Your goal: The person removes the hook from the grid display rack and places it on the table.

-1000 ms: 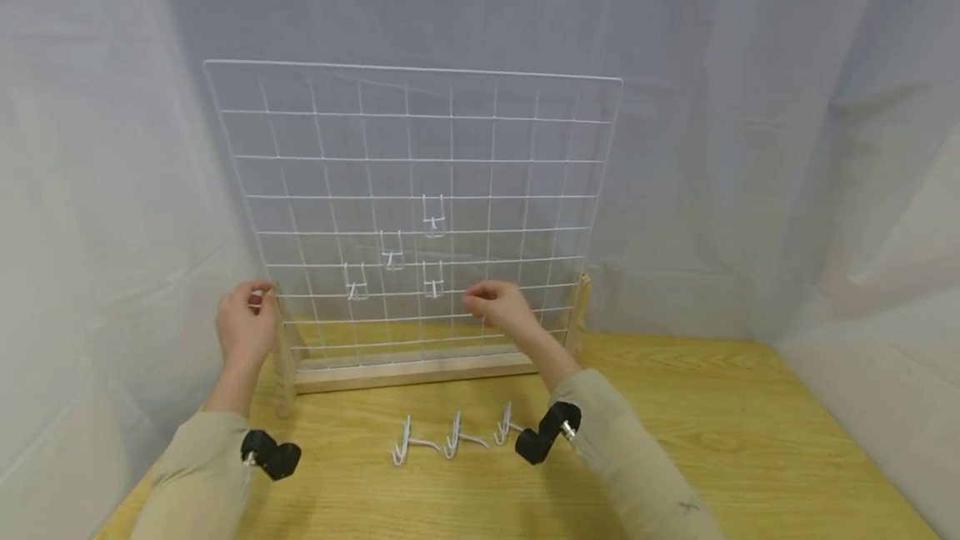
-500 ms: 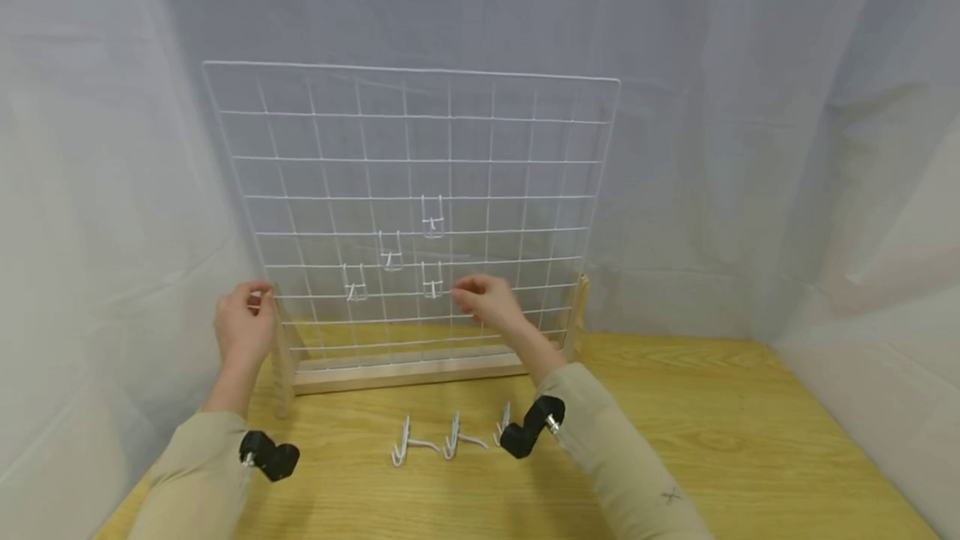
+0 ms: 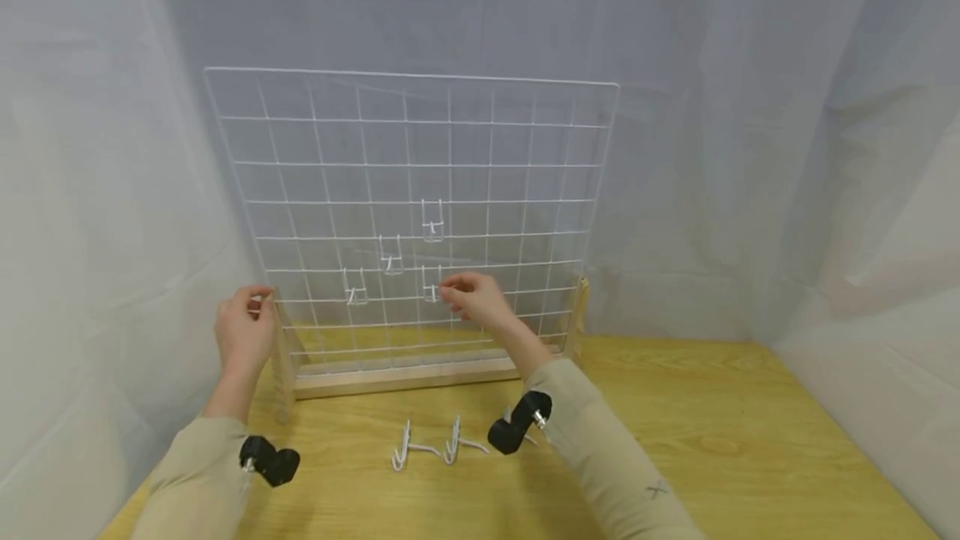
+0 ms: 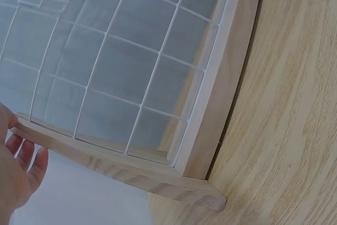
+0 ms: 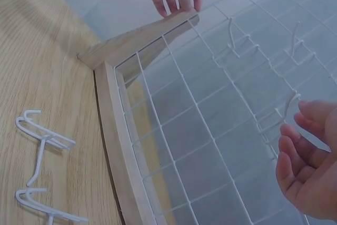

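A white wire grid panel (image 3: 412,75) stands upright in a wooden stand (image 3: 412,379). Several white wire hooks hang on its lower middle part. My left hand (image 3: 245,327) grips the top of the stand's left post (image 4: 105,167) between thumb and fingers. In front of the grid is my right hand (image 3: 480,302), its thumb and fingers loosely bent beside the lower right hook (image 3: 432,294). The right wrist view has that hook's prong (image 5: 289,105) right by the thumb and index finger, which are a little apart; whether they touch it is unclear.
Loose white hooks lie on the wooden table in front of the stand: a left one (image 3: 405,448), a middle one (image 3: 454,444), and a right one (image 3: 530,440) mostly hidden behind the right wrist's black mount (image 3: 520,423). Pale curtains (image 3: 750,190) surround the table.
My right hand has moved left across the grid, up to the lower right hook. My left hand stays on the post. The hanging hooks keep their places.
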Motion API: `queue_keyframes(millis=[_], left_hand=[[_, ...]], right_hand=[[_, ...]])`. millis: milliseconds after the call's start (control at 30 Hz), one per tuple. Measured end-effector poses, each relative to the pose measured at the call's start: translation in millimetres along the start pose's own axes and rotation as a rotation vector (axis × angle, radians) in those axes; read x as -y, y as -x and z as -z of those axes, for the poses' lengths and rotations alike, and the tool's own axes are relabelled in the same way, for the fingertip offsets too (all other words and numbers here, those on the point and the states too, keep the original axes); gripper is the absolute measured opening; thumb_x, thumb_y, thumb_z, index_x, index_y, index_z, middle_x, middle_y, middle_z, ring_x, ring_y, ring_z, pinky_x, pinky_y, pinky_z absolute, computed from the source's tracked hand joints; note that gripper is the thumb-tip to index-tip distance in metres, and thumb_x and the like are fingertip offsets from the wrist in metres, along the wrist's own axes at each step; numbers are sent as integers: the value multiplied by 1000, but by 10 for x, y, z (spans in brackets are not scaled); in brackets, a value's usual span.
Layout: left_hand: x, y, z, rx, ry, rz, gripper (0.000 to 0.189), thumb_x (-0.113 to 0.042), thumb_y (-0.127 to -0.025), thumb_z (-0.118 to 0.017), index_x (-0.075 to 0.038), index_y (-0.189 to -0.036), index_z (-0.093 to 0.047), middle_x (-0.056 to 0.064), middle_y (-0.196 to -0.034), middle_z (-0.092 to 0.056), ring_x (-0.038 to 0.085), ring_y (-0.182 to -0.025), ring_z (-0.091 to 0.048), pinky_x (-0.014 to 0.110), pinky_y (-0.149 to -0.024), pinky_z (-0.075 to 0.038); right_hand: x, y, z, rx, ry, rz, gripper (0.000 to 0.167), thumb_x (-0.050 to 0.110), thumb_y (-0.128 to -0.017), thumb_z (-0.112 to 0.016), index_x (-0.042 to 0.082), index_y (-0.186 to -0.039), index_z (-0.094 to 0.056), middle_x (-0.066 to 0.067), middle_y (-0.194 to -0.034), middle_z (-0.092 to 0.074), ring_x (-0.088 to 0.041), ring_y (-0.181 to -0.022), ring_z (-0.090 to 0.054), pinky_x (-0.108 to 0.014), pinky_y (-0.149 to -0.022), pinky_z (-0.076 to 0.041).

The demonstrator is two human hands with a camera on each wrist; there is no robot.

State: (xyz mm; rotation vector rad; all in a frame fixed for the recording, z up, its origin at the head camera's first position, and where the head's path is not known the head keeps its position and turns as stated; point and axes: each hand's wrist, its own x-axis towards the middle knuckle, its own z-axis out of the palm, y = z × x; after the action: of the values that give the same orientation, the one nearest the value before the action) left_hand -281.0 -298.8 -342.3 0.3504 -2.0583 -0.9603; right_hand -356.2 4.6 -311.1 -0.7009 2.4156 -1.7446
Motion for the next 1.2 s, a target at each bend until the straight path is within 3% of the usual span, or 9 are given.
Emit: queue_keyframes(millis=[267,600,933,1200], left_hand=[[3,18,-16,-6,0,-19,20,-4,-90,-47,6,-103,-59,22,-86,-51,31,-81,-46,38,-70,-32],[5,11,-11,-1,-7,0,21,-5,-91,-47,5,-105,-59,21,-87,-50,31,-81,-46,37,-69,-33],[19,-8,-9,-2,-10,-1,21,-5,-90,-47,6,-105,-59,23,-88,-51,32,-80,-46,37,-69,-33],[18,-3,-14,0,-8,0,21,-5,-90,-47,5,-105,-59,23,-88,-51,32,-81,-46,37,-69,-33]], right_hand=[[15,-33,-55,22,-8,2,26,17,-90,-60,1,-110,-63,-14,-98,-65,-35,-91,-60,-45,-77,-49],[37,-87,-120,38,-3,-5,25,16,-89,-61,0,-108,-64,-23,-101,-63,-27,-83,-61,-24,-60,-46],[69,-128,-164,19,20,-36,21,15,-88,-62,2,-104,-65,-16,-97,-65,-19,-77,-59,-28,-64,-49],[98,-109,-215,-25,-42,-47,18,8,-87,-61,-2,-101,-64,-12,-87,-68,-15,-68,-57,-29,-62,-49]])
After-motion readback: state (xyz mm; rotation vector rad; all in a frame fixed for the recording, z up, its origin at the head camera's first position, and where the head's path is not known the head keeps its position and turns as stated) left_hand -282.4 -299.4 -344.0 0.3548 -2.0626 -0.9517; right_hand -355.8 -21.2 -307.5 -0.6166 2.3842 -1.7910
